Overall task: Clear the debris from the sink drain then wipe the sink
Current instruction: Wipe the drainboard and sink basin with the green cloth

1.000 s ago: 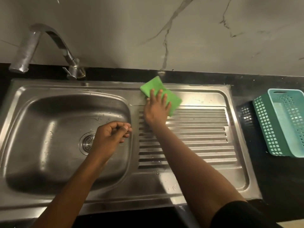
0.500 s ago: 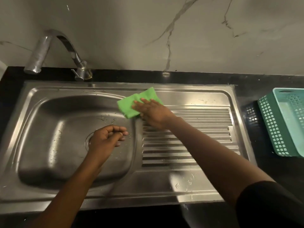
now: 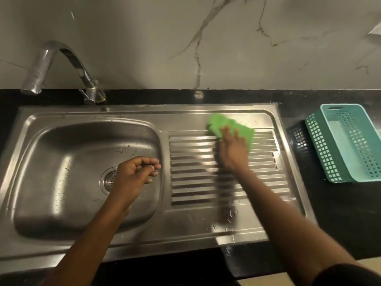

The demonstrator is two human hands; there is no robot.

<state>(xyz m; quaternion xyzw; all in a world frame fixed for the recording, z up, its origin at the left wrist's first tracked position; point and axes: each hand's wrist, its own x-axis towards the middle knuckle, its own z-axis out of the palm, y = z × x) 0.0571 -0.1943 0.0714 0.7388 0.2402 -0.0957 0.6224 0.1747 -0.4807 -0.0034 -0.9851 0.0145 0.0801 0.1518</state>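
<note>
A stainless steel sink (image 3: 61,162) has a round drain (image 3: 108,179) in the basin floor and a ribbed drainboard (image 3: 193,172) on its right side. My right hand (image 3: 232,150) presses flat on a green cloth (image 3: 243,130) at the upper part of the drainboard. My left hand (image 3: 134,175) hovers over the basin just right of the drain, its fingers loosely curled; whether it holds anything small cannot be seen. It covers the drain's right edge.
A curved chrome tap (image 3: 61,67) rises at the back left. A teal perforated basket (image 3: 348,143) lies on the black counter (image 3: 329,213) to the right. A marble wall stands behind. Water drops dot the basin and the front rim.
My right hand has swept the green cloth left toward the basin edge and then back right across the drainboard's top. The left hand has stayed over the drain.
</note>
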